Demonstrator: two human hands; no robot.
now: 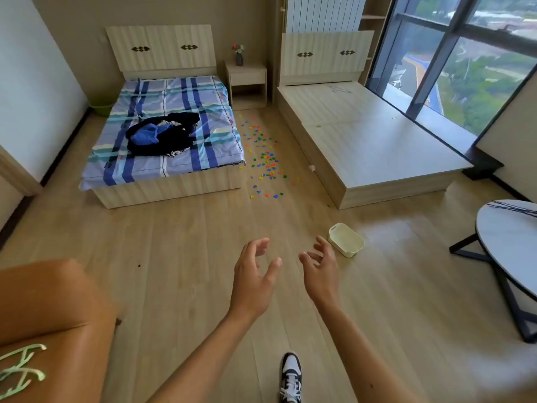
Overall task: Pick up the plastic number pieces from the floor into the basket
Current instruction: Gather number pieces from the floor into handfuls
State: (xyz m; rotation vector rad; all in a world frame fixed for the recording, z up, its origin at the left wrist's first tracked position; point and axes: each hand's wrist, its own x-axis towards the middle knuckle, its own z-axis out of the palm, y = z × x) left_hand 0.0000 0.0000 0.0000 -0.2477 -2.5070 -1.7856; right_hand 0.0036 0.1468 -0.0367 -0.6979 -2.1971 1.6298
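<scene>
Ahead, small colourful number pieces (265,158) lie scattered on the smooth wooden floor (174,257), between a checked-sheet bed (174,94) and a bare wooden platform (366,138). Nearer, the cream rounded basket (350,249) stands near the right grip (321,271); it and the left grip (252,276) are wide, holding nothing.

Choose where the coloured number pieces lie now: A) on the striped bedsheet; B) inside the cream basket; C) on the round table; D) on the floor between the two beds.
D: the number pieces are scattered on the floor between the made bed and the bare bed frame, apart from the basket.
</scene>
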